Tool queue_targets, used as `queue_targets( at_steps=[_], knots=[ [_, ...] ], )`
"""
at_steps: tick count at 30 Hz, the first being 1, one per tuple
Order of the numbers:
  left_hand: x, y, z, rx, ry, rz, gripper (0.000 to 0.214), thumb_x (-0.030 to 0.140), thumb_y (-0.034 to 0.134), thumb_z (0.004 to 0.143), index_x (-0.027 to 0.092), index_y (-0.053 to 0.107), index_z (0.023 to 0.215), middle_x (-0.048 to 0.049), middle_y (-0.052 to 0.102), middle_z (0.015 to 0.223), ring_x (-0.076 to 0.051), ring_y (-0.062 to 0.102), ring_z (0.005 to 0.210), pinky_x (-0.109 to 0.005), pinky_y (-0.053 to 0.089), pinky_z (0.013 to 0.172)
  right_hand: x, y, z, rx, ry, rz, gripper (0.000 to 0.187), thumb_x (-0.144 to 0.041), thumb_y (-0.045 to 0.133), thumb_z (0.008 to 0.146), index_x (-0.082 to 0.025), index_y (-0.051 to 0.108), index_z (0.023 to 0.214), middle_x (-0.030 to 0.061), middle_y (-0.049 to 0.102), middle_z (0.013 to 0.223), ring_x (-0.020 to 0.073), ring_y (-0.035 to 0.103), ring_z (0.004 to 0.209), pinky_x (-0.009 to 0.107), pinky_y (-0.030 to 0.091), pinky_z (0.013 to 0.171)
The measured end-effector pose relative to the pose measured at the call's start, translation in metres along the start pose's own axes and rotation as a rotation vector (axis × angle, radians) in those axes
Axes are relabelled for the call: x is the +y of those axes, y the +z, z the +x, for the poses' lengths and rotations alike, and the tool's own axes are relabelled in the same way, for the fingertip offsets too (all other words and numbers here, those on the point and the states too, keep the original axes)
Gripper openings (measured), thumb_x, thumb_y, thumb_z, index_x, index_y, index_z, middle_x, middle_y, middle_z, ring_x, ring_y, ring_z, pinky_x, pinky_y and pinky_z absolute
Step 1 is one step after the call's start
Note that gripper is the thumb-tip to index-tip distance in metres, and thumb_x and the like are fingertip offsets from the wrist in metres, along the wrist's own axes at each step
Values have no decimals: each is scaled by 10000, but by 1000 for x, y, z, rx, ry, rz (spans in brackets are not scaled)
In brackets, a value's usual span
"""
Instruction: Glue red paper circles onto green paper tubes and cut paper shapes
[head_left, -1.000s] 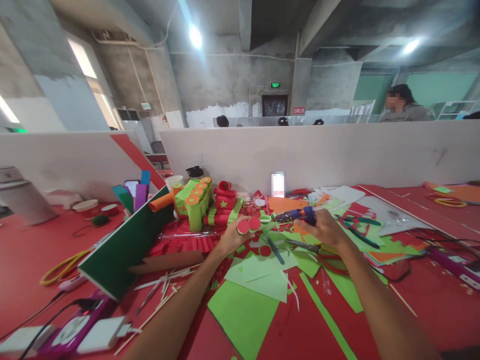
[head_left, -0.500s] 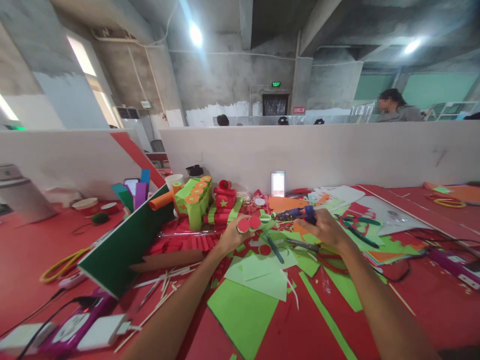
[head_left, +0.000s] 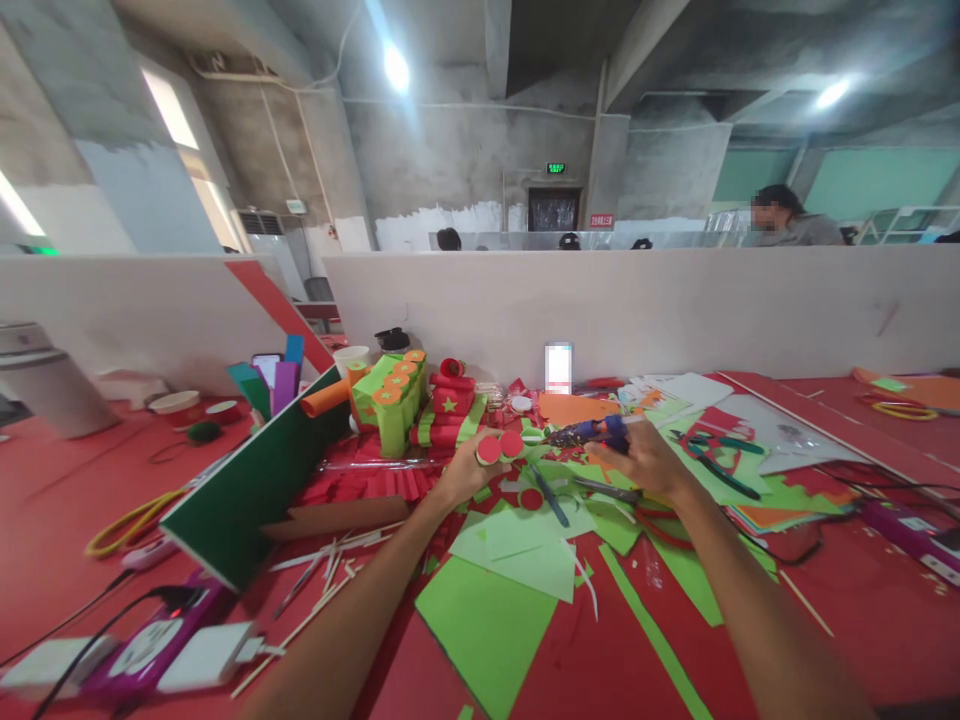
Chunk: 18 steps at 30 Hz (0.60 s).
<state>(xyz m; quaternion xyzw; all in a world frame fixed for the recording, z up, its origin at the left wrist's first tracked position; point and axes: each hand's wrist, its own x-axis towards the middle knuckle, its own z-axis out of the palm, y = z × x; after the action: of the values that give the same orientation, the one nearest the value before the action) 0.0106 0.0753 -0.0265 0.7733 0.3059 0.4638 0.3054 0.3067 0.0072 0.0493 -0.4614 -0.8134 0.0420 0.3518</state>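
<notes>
Left hand (head_left: pixel 465 472) grips red-capped tubes (head_left: pixel 511 445), likely light, crushable; I'd hold mid-barrel. Beside it, right hand (head_left: pixel 651 458) grips glue gun (head_left: pixel 585 433).

Noted left of the bright green sheet (head_left: pixel 487 635): left forearm (head_left: pixel 367 590), bare, smooth in outline, narrowing to bare wrist (head_left: pixel 445 492) and bare left hand (head_left: pixel 466 470). Logged right of same sheet: right forearm (head_left: pixel 750 580), likewise bare, tapering to bare right hand (head_left: pixel 654 460).

We look from one head-worn camera, forward and down across the red table (head_left: pixel 585 660) close by, past the white partition (head_left: pixel 637 310) to the far wall (head_left: pixel 427 165).
</notes>
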Motion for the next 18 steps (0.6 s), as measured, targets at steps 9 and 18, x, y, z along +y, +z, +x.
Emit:
queue_targets(
  at_steps=[9, 18],
  knots=[
    [0, 0, 0, 5, -15, -42, 407, 335, 818, 691, 163, 645, 1017, -78, 670, 1011, -226, 607, 972, -364, 462, 916, -5, 5, 1, 12, -25, -40, 343, -477, 583, 876, -180, 632, 711, 10, 598, 619, 160, 521, 583, 265, 348, 574],
    [-1, 0, -1, -3, -7, -44, 416, 338, 809, 709, 159, 642, 1045, -88, 658, 1048, -215, 601, 960, -347, 467, 892, -7, 15, 2, 36, -16, -66, 346, -486, 566, 886, -185, 614, 723, 26, 630, 659, 172, 558, 617, 266, 364, 591]
  ],
)
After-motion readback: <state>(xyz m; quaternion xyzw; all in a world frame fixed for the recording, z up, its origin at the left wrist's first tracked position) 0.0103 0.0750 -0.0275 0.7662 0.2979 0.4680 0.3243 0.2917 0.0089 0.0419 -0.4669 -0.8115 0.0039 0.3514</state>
